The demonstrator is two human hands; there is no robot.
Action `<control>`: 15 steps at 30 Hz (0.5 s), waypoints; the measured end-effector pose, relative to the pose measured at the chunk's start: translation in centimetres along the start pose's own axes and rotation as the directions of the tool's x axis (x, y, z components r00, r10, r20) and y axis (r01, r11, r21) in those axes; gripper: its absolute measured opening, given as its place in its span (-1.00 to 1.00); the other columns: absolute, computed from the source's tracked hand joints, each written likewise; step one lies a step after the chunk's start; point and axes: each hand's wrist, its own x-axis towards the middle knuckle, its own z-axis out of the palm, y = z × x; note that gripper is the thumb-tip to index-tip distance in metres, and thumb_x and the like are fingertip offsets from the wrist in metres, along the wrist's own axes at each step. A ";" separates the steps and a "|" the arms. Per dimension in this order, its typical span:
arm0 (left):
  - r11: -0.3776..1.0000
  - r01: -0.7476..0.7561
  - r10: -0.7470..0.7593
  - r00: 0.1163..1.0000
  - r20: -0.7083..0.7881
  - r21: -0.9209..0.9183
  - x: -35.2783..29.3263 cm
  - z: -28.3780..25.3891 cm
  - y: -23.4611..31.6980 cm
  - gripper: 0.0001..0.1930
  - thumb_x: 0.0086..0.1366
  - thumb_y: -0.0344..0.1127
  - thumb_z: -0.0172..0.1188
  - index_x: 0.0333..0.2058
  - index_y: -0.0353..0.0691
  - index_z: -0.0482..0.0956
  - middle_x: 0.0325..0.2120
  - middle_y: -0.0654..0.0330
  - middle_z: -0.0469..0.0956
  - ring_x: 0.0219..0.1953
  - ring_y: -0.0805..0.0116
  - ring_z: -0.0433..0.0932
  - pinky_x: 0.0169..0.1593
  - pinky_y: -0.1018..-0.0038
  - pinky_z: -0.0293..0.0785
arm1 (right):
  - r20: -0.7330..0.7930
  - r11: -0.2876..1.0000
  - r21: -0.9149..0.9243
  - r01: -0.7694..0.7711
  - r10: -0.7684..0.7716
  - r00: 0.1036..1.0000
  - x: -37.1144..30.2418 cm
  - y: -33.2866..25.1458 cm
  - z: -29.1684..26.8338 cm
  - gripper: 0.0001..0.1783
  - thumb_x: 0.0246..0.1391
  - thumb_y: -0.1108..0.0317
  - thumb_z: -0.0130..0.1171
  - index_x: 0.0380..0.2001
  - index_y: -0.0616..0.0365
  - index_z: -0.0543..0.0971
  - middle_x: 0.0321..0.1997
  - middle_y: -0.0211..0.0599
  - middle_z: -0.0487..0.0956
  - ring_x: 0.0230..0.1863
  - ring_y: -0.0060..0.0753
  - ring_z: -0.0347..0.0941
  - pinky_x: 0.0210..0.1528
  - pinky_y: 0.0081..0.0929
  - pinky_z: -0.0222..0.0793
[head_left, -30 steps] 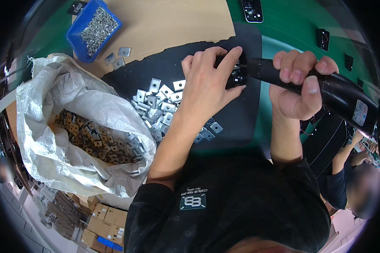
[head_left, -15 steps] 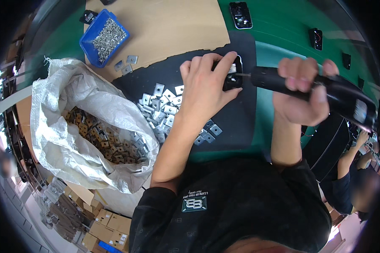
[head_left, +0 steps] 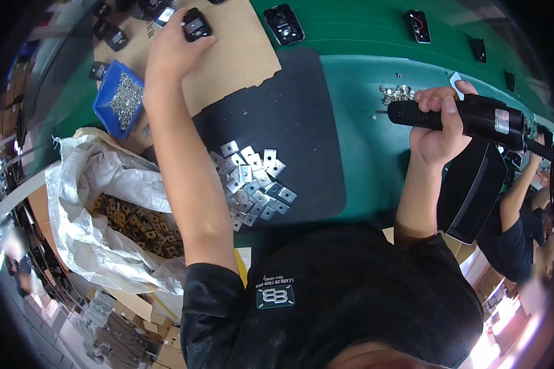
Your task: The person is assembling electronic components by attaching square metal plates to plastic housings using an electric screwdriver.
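Note:
At the far left, over the cardboard sheet (head_left: 234,37), my left hand (head_left: 171,54) is closed round a small black plastic housing (head_left: 196,26) with a metal plate in it. The thumb lies along its near edge; some fingers are hidden behind the hand. My right hand (head_left: 438,132) grips a black electric screwdriver (head_left: 486,120), held level with its bit pointing left above the green table. Square metal plates with a centre hole (head_left: 255,178) lie heaped on the black mat (head_left: 308,123), below and to the right of my left forearm.
A blue bin of screws (head_left: 114,117) stands beside a white woven sack (head_left: 80,203) of more plates. Small silver parts (head_left: 397,94) lie near the screwdriver. Other black housings (head_left: 283,24) sit along the far green surface (head_left: 363,31). A co-worker's arm (head_left: 516,197) shows at the right.
My left hand has moved from the mat to the far left with the black housing. The screwdriver has come away from the work spot. The view has shifted.

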 end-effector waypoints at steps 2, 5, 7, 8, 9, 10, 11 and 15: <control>0.996 0.047 -0.049 0.998 0.030 0.078 0.7 -0.2 -1.0 -0.19 -0.14 -0.10 0.44 0.13 -0.15 0.35 -0.12 -0.08 0.53 -0.08 0.05 0.54 0.00 0.27 0.43 | 0.052 1.000 -0.003 -0.019 0.019 0.998 0.1 0.0 -0.4 -0.59 -0.08 0.49 0.13 -0.11 0.33 0.35 -0.58 -0.22 0.45 -0.55 -0.38 0.37 -0.34 -0.33 0.37; 0.990 0.067 -0.071 0.997 0.030 0.124 1.0 -0.8 -1.9 -0.18 -0.15 -0.08 0.45 0.14 -0.13 0.34 -0.10 -0.09 0.51 -0.05 0.02 0.52 0.01 0.27 0.43 | 0.038 0.998 -0.063 -0.031 0.034 0.999 0.1 0.4 -0.6 -0.58 -0.08 0.50 0.13 -0.10 0.35 0.34 -0.59 -0.24 0.44 -0.55 -0.40 0.37 -0.36 -0.35 0.37; 0.989 0.039 -0.041 0.999 0.010 0.146 0.7 -0.6 -1.8 -0.15 -0.17 -0.05 0.45 0.15 -0.11 0.33 -0.08 -0.10 0.51 -0.05 -0.01 0.51 0.03 0.28 0.42 | 0.031 0.998 -0.020 -0.055 0.056 0.998 -0.1 0.5 -0.8 -0.58 -0.08 0.49 0.13 -0.10 0.35 0.34 -0.59 -0.24 0.44 -0.56 -0.40 0.37 -0.36 -0.34 0.37; 0.970 -0.005 0.026 0.996 -0.085 0.242 0.2 -0.3 -1.8 -0.12 -0.18 -0.03 0.46 0.17 -0.10 0.31 -0.05 -0.10 0.48 -0.02 0.00 0.49 0.05 0.28 0.41 | 0.031 0.997 0.016 -0.076 0.076 0.997 -0.2 0.5 -0.9 -0.58 -0.08 0.47 0.12 -0.10 0.36 0.34 -0.59 -0.24 0.43 -0.56 -0.40 0.37 -0.36 -0.34 0.37; 0.941 -0.047 0.110 0.979 -0.171 0.335 -0.1 0.0 -0.9 -0.09 -0.19 -0.01 0.46 0.19 -0.09 0.29 -0.01 -0.10 0.46 0.02 0.01 0.46 0.07 0.29 0.40 | 0.025 0.997 0.021 -0.074 0.074 0.997 -0.2 0.5 -1.1 -0.58 -0.08 0.47 0.12 -0.10 0.36 0.34 -0.59 -0.24 0.43 -0.56 -0.40 0.37 -0.36 -0.34 0.37; 0.944 -0.107 0.168 0.970 -0.174 0.313 -0.7 -0.3 0.9 -0.15 -0.16 -0.07 0.42 0.15 -0.17 0.30 -0.02 -0.08 0.43 0.02 -0.01 0.43 0.03 0.24 0.41 | 0.037 0.996 0.029 -0.083 0.081 0.996 -0.1 0.3 -1.2 -0.58 -0.07 0.46 0.12 -0.09 0.35 0.34 -0.58 -0.24 0.43 -0.55 -0.40 0.36 -0.36 -0.34 0.37; 0.942 -0.109 0.170 0.970 -0.172 0.318 -0.6 -0.1 2.4 -0.15 -0.16 -0.07 0.42 0.15 -0.17 0.30 -0.02 -0.08 0.43 0.02 -0.01 0.43 0.03 0.24 0.41 | 0.050 0.995 0.035 -0.090 0.089 0.995 -0.1 0.2 -1.2 -0.58 -0.07 0.45 0.11 -0.09 0.34 0.34 -0.58 -0.24 0.42 -0.55 -0.41 0.36 -0.35 -0.34 0.36; 0.801 -0.594 0.596 0.778 -0.198 0.076 -1.9 0.8 9.5 -0.26 -0.07 -0.18 0.37 0.11 -0.25 0.33 -0.01 -0.11 0.43 0.06 -0.06 0.38 0.10 0.24 0.32 | 0.090 0.992 0.086 -0.094 0.086 0.992 -0.2 -0.3 -0.8 -0.56 -0.04 0.41 0.11 -0.06 0.31 0.33 -0.57 -0.27 0.38 -0.53 -0.42 0.34 -0.36 -0.37 0.33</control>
